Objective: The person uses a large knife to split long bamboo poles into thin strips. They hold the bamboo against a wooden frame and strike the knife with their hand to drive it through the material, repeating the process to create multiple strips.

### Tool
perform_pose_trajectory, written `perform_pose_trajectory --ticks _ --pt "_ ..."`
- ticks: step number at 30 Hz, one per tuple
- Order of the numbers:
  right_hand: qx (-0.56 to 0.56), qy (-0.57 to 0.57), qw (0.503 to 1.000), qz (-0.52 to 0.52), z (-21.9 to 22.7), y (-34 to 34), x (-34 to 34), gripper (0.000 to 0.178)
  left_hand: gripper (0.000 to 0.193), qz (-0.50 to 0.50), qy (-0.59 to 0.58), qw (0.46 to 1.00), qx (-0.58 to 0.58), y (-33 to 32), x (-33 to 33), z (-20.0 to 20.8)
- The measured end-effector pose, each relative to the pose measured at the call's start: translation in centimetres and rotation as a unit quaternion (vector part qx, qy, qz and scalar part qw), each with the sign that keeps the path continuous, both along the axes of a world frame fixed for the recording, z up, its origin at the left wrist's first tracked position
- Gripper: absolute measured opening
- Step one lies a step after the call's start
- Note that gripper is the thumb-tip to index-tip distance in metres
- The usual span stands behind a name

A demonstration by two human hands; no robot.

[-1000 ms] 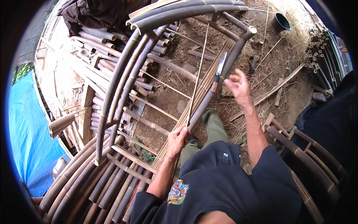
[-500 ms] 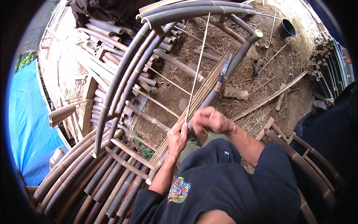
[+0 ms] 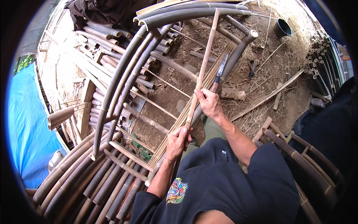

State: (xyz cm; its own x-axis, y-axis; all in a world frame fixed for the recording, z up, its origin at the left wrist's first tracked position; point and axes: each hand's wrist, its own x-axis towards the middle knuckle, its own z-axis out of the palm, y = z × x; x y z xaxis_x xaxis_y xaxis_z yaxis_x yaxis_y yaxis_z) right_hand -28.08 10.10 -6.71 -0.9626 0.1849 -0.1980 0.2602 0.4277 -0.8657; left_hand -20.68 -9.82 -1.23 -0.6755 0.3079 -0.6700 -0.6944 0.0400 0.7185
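Note:
A long bamboo strip [image 3: 204,67] slants across the bamboo frame [image 3: 177,66], its broad face turned up. My left hand [image 3: 176,143] is closed around the strip's near part. Further up, my right hand [image 3: 209,103] pinches the same strip by its edge, thumb on top. Beneath it lies a bundle of thin bamboo slats [image 3: 220,61] along the frame's dark side pole [image 3: 238,56]. A knife [image 3: 219,74] with a wooden handle rests on the slats and pole, just beyond my right hand.
Stacked bamboo poles [image 3: 112,186] fill the lower left, and cut lengths [image 3: 106,30] lie at the upper left. A black bucket [image 3: 282,28] stands at the upper right. Another bamboo frame [image 3: 302,156] is at the right, a blue tarp [image 3: 30,127] at the far left.
My right hand, blurred and off the strip before, now grips it. The strip has turned from its narrow edge to its broad face.

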Motion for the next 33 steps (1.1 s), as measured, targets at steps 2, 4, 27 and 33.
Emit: perform_pose_trajectory --ticks 2,4,27,33 --pt "0.080 0.069 0.994 -0.040 -0.2 -1.2 0.6 0.047 0.035 -0.002 0.014 1.000 -0.020 0.2 0.0 0.4" --pt "0.135 0.138 0.980 -0.051 -0.7 -1.4 0.9 0.046 0.035 0.003 0.014 1.000 -0.023 0.4 0.2 0.3" --pt "-0.427 -0.134 0.881 -0.153 -9.7 4.2 -0.3 0.035 0.048 -0.223 0.211 0.861 -0.405 -10.4 -0.2 -8.0" --pt "-0.421 -0.097 0.892 -0.133 -10.1 7.8 -3.3 0.041 0.044 -0.108 0.320 0.763 -0.550 -16.3 4.0 -9.2"
